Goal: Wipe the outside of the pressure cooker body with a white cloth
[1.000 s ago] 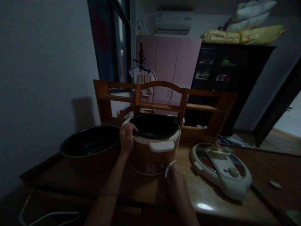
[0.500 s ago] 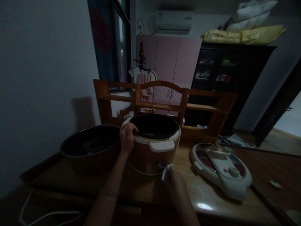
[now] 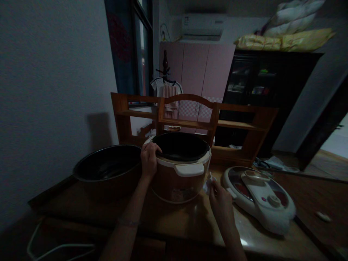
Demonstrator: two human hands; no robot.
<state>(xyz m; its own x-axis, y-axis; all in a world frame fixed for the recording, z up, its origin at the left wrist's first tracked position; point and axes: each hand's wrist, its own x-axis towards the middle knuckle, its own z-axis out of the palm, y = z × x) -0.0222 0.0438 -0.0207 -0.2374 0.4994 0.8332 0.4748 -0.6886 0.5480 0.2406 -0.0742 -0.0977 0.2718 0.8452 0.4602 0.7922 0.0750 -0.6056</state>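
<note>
Gripping the cooker [image 3: 178, 183] at its left rim with the left hand [image 3: 148, 160], fingers curled over; pinching a white cloth [image 3: 208, 181] in the closed right hand [image 3: 221, 198], just right of the cooker.

A dim, lived-in room of a home, used for both storage and cooking.

A wall-mounted air conditioner [image 3: 202, 27] hangs above a pink wardrobe [image 3: 201, 72], with clothes on a hanger [image 3: 168, 92] in front of it beside the window [image 3: 144, 54]. Folded bedding [image 3: 282, 40] is piled on top of a dark glass-front cabinet [image 3: 258, 83]. On the wooden worktop [image 3: 190, 221], before a small wooden shelf unit [image 3: 190, 119], stand an open rice cooker [image 3: 181, 174], its detached lid [image 3: 258, 195] and a large dark pot [image 3: 108, 166].
</note>
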